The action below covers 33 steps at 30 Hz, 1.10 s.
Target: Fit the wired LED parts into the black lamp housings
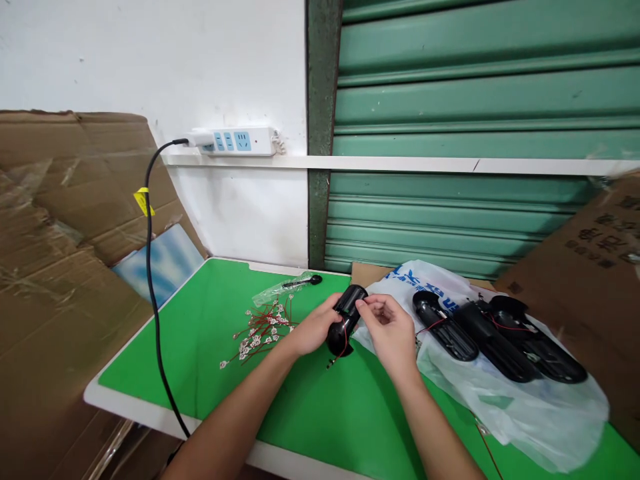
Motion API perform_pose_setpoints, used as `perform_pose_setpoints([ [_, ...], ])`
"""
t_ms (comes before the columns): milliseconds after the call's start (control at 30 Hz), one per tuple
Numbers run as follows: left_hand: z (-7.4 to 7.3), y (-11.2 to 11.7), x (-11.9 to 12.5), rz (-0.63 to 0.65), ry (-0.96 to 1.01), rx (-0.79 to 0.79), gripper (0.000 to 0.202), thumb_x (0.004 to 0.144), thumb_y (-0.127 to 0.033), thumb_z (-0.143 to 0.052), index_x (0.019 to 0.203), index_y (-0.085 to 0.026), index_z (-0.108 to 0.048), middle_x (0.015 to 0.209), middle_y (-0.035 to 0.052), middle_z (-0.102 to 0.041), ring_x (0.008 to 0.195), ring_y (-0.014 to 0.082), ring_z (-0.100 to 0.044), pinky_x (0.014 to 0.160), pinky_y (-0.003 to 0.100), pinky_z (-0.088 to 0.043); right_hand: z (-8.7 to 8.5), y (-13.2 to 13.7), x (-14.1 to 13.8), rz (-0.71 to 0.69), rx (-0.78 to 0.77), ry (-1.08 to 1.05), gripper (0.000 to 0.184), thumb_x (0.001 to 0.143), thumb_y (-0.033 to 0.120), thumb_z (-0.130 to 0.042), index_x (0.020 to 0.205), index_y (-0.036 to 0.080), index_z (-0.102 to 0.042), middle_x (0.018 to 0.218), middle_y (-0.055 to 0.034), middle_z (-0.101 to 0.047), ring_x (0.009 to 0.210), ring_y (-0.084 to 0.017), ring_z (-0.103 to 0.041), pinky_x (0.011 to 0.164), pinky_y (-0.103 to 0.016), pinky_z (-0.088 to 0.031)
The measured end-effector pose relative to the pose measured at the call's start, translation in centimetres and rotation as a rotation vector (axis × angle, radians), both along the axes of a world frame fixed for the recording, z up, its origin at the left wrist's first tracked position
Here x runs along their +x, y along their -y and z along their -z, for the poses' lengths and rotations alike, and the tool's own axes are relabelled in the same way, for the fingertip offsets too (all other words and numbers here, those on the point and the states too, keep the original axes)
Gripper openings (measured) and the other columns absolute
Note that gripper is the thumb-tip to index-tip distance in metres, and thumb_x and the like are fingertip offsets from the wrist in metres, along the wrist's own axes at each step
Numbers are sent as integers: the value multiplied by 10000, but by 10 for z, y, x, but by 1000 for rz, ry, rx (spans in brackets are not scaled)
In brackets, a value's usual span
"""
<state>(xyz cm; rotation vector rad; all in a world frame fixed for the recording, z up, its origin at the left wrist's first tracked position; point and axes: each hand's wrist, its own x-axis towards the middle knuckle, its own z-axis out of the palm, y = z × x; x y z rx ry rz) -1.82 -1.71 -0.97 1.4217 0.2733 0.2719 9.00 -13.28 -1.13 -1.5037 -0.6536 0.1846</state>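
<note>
I'm gripping a glossy black elongated plastic shell (354,297) in my left hand (314,331), above the green tabletop (310,420); my right hand (391,328) is at its edge, can't tell if pinching. Thin red wire (345,337) dangles, so I judge it unfinished. Similar wired shells (493,340) on translucent plastic bag (540,427): done or waiting, unclear. Red-wired white discs (244,348) lie unattached.

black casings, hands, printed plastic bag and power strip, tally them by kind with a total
Black casings: 4 (one held, three on the bag)
Hands: 2
Printed plastic bag: 1
Power strip: 1
Total: 8
</note>
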Motion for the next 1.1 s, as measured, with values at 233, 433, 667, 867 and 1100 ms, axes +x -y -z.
perform_pose_setpoints([
  [233, 2, 2, -1, -69, 34, 172, 602, 831, -297, -464, 1412, -141, -454, 1203, 76, -578, 1017, 198, -517, 890, 273, -424, 3, 5, -2, -13, -61, 469, 192, 914, 315, -640, 981, 199, -778, 887, -61, -733, 740, -178, -667, 732, -324, -544],
  [433, 4, 1, -1, -170, 86, 274, 509, 879, -241, -444, 1375, -137, -481, 1296, 102, -584, 1157, 224, -539, 1055, 322, -400, 9, 3, -5, -117, -82, 688, 271, 971, 217, -524, 1108, 215, -758, 933, -77, -696, 837, -188, -673, 759, -317, -547],
  [667, 5, 1, -1, -169, 93, 371, 503, 899, -202, -391, 1385, -94, -460, 1385, 154, -545, 1307, 247, -487, 1171, 375, -323, 13, 2, -4, -165, -142, 787, 347, 977, 176, -488, 1314, 192, -570, 964, -76, -673, 896, -205, -668, 822, -338, -545],
  [867, 8, 1, -2, -131, 84, 466, 532, 902, -182, -364, 1420, -91, -446, 1428, 160, -513, 1351, 248, -452, 1199, 384, -296, 14, 4, -1, -178, -157, 850, 451, 976, 151, -480, 1416, 202, -400, 975, -65, -678, 909, -207, -681, 823, -338, -545],
  [1100, 12, 0, -1, -107, 95, 497, 528, 920, -162, -344, 1437, -89, -421, 1434, 145, -500, 1353, 226, -435, 1205, 375, -284, 15, 4, 0, -125, -159, 922, 435, 974, 146, -489, 1400, 185, -407, 990, -74, -690, 933, -216, -690, 834, -349, -556],
])
